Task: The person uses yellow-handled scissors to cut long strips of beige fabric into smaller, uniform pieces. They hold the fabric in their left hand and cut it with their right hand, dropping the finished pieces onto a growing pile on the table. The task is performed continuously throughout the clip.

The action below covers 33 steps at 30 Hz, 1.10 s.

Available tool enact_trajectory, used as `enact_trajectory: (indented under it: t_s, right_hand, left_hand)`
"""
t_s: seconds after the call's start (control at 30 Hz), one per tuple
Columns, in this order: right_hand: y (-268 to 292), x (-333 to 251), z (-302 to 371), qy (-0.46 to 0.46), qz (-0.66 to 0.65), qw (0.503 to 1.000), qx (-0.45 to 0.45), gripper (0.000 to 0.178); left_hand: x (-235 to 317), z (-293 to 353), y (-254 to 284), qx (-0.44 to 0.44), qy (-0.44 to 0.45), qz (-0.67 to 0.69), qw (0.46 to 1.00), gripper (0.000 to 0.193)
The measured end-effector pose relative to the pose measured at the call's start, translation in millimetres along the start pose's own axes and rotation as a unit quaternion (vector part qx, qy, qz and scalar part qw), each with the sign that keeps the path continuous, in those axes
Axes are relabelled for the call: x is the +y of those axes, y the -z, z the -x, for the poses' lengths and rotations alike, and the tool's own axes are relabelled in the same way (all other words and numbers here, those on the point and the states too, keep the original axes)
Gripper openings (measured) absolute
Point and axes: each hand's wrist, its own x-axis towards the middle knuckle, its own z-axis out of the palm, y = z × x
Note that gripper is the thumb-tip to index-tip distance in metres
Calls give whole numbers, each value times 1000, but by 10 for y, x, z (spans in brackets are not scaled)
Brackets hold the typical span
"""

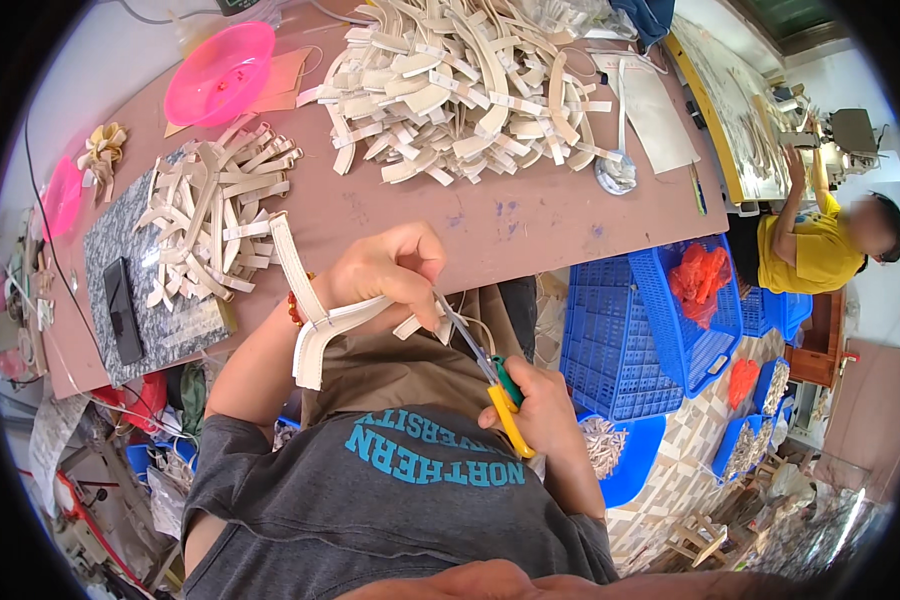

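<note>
My left hand (388,272) is closed, pinching cream stitched strap pieces (310,350). One strap stands up past the wrist and others hang below the fingers. My right hand (540,405) grips a pair of scissors (511,425) with yellow and green handles. The blades point up and left and meet the strap end just under my left fingers; whether they are closed cannot be made out. A smaller pile of cream straps (205,215) lies left of my left hand, partly on a grey speckled slab (105,245). Beyond my hands rises a large heap of similar straps (450,95).
A black phone (122,310) lies on the slab. A pink bowl (218,75) sits at the table's far left. Blue plastic crates (610,350) stand right of the table (490,225), one holding a red bag (700,285). A person in a yellow shirt (815,250) works farther right.
</note>
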Motion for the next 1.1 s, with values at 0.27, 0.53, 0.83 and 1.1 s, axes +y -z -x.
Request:
enact_trajectory:
  t_s: [0.27,0.53,0.83,1.1]
  right_hand:
    - [-158,220,-5,1,-214,972,-96,39]
    - [-214,332,-51,33,-322,939,-118,32]
    - [-214,748,-574,69,-337,911,227,11]
    - [-23,1262,-1377,41,-313,839,443,15]
  left_hand:
    - [-39,54,25,30,58,73,995,25]
    - [-38,-25,131,-11,-180,-222,958,6]
    - [-558,90,-58,187,-15,7,982,7]
    - [-827,140,-205,189,-127,-151,962,12]
